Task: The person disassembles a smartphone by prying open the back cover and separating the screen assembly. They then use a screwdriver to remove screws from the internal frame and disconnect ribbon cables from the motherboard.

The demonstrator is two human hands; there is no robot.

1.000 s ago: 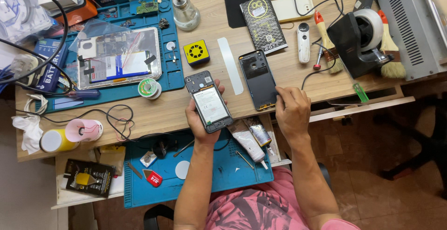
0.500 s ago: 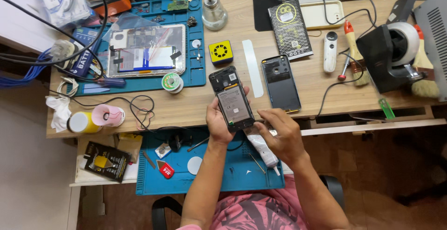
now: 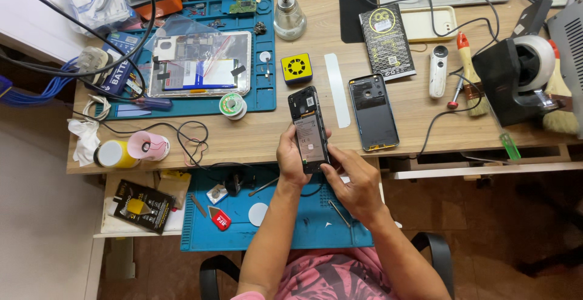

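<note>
The opened phone (image 3: 308,129) is held over the desk's (image 3: 425,124) front edge, long axis running away from the person, camera end farthest; the left hand (image 3: 290,161) clamps its left side, and the right hand (image 3: 355,181) pinches its lower end. A black rectangular packet (image 3: 387,42) (yellow round label) lies further back on the desk. The phone shows a black frame, back removed, with a pale grey battery.

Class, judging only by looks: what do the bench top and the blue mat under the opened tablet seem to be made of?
Bench top: probably wood or wood laminate, matte, with pale grain lines. Blue mat: likely silicone or rubber, matte, with moulded round and square compartments.
</note>
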